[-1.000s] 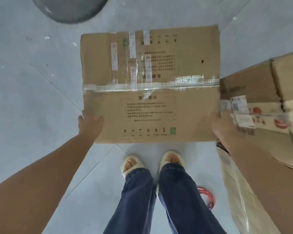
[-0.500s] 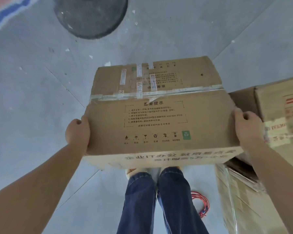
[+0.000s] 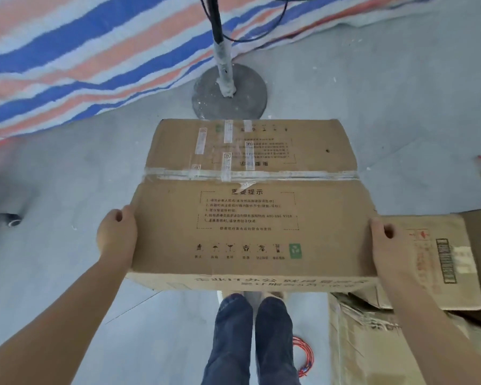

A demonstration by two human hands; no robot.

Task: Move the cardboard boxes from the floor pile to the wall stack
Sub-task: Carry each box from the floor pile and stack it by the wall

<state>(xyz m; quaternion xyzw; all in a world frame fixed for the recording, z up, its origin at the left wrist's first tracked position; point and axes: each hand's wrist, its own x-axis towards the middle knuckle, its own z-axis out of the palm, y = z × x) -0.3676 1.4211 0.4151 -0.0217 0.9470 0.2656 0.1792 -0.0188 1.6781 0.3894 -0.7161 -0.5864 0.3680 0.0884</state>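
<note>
The cardboard box (image 3: 250, 207) is up off the floor, carried flat in front of the person at about waist level, its taped top face turned to the camera, over the feet. It is a broad, shallow carton with clear tape along the centre seam and extra strips across it. The far flap bows down a little past the seam, so the board looks fairly soft, not rigid. My read: light to middling in weight, since two hands at the side edges hold it level without sagging at the near corners.

The left hand (image 3: 116, 237) clasps the left side edge near the front corner, thumb on top, fingers curled under out of sight. The right hand (image 3: 390, 245) does the same on the right edge, thumb up on the top face, fingers hidden below. That is the sensible hold: low on both sides, near the corners, where the board is stiffest. The tape is slick, so keep off it.

Just to the right lie more flattened and crumpled boxes (image 3: 433, 262), the floor pile, touching or nearly touching the carried one; I cannot tell which. Ahead stands a pole on a round base (image 3: 229, 93), with a striped tarpaulin (image 3: 67, 65) behind it. A coil of red cable (image 3: 303, 357) lies beside the feet.
</note>
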